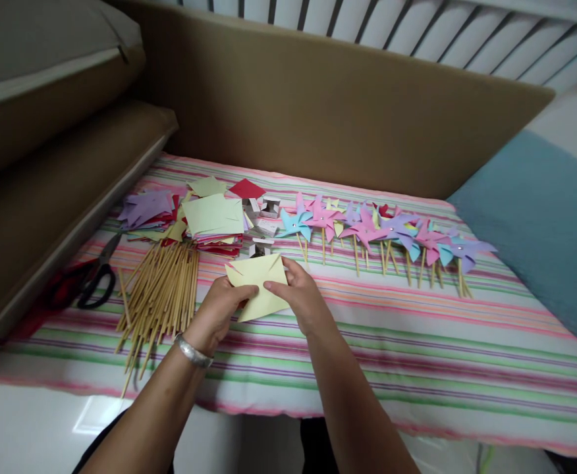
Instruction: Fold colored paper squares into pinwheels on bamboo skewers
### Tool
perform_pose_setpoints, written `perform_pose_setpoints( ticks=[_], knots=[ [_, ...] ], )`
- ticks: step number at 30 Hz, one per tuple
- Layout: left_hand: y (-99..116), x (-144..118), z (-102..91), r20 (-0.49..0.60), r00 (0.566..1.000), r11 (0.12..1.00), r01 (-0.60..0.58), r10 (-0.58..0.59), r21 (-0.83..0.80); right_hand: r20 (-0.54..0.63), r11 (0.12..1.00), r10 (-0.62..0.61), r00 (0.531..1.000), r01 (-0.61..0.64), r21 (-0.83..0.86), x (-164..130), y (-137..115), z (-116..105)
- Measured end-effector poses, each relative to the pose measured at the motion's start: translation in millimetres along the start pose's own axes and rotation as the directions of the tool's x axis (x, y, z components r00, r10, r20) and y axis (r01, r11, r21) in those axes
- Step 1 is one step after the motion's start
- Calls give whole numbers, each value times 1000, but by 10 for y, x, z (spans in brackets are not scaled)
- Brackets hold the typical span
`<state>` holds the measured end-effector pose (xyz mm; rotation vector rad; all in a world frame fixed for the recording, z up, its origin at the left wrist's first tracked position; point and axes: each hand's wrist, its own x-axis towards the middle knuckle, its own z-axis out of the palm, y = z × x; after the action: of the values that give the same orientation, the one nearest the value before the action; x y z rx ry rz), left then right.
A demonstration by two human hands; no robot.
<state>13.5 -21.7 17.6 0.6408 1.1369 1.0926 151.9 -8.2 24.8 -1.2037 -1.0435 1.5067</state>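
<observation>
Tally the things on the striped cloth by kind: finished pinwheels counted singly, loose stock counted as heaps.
Finished pinwheels in a row: about 10, overlapping, so not exact
Heaps of cut paper squares: 2
Bundles of wooden sticks: 1
Scissors: 1
Yellow sheets held in the left hand and right hand: 1
Total: about 15

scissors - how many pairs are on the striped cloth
1. The scissors lie at the cloth's left edge, left of the wooden sticks, dark handles toward the camera, blades pointing away. More could be hidden under the paper stacks.
</observation>
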Motion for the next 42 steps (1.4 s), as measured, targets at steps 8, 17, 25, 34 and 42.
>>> perform_pose_setpoints(
  ticks=[8, 17, 25, 34, 42],
  knots=[
    [-22, 3, 5, 70, 997, 999, 23, -20, -43, -1, 999, -45, 999, 45, 13, -6, 50, 8],
    [79, 37, -104, -43, 999, 992, -5, 0, -128, -138, 984, -130, 982, 111, -142, -51, 55, 121],
    [355, 28, -347, -81, 996, 989, -39, 28, -141, 358, 559, -496, 791, 607, -565, -177, -6, 74],
    [314, 33, -404, -76, 997, 997, -14, 7, -81, 329, 585, -481, 813, 577, -570, -129, 50, 121],
    [166, 48, -265, -26, 999, 999, -26, 25, -35, 46, 879, -327, 944, 322, -352, -43, 153, 141]
  ],
)
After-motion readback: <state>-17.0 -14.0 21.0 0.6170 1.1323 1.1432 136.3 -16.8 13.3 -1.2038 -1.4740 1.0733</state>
